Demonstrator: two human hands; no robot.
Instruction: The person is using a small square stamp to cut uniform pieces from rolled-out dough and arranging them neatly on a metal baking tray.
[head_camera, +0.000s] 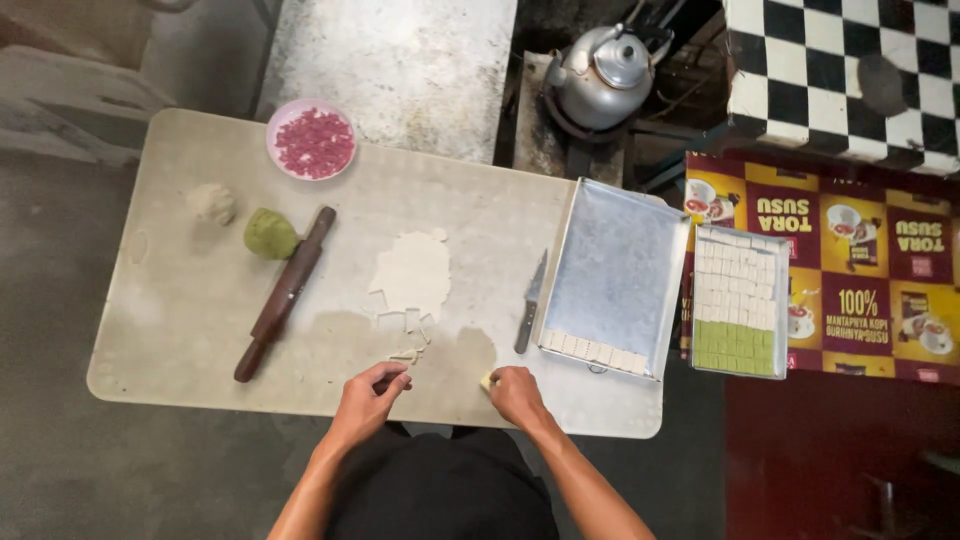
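At the counter's (200, 330) near edge, my right hand (517, 393) pinches a small folded dough square (487, 380) while my left hand's (368, 392) fingers, curled, touch cut squares (405, 353); shaping seems underway, calling next for a gentle pinch.

Pale board (180, 330) bears rolling pin (286, 292), dough (412, 272), knife (530, 300), tray (612, 275).

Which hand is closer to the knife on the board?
The right hand. It sits just below the knife, near the handle end, pinching a small dough piece. The left hand is farther off, below and to the left, by the cut dough squares.
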